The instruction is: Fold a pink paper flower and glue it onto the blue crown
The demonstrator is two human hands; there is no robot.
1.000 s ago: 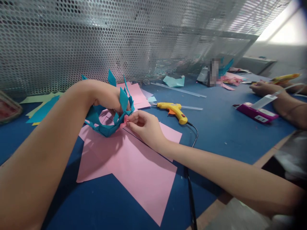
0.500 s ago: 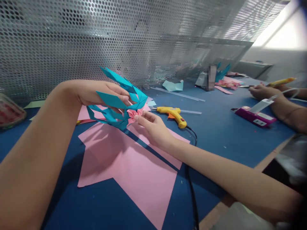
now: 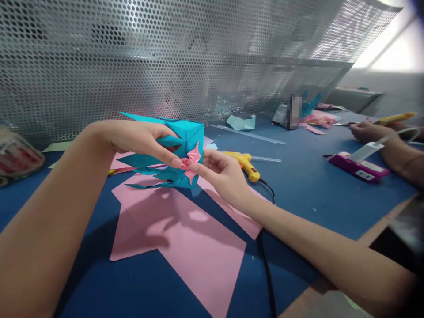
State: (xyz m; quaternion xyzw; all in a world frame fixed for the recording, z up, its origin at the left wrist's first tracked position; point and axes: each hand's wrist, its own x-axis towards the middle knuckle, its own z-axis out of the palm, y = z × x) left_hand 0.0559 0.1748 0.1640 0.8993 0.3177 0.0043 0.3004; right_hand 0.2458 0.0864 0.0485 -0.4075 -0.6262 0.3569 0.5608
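Observation:
A folded teal paper piece [image 3: 187, 132] with long pointed flaps is held above the table, its points toward the left. On its face lies a small pink folded paper flower [image 3: 192, 160]. My left hand [image 3: 145, 139] is closed on the teal piece, its fingers partly hidden behind the flaps and its thumb at the flower's left edge. My right hand [image 3: 223, 174] has its thumb on the flower's lower part, and its other fingers are at or behind the teal piece's right edge. Pink paper sheets [image 3: 202, 247] lie underneath.
A yellow glue gun [image 3: 250, 165] lies behind my right hand, its cord running forward. Clear glue sticks [image 3: 247, 132] and a light blue scrap [image 3: 241, 122] lie farther back. At right are a purple power strip [image 3: 356, 168] and another person's hand [image 3: 371, 132]. Perforated metal [image 3: 165, 57] stands behind.
The teal piece has turned, so its flat face with the pink flower now shows toward me. My left thumb has come to the flower. The view has shifted slightly.

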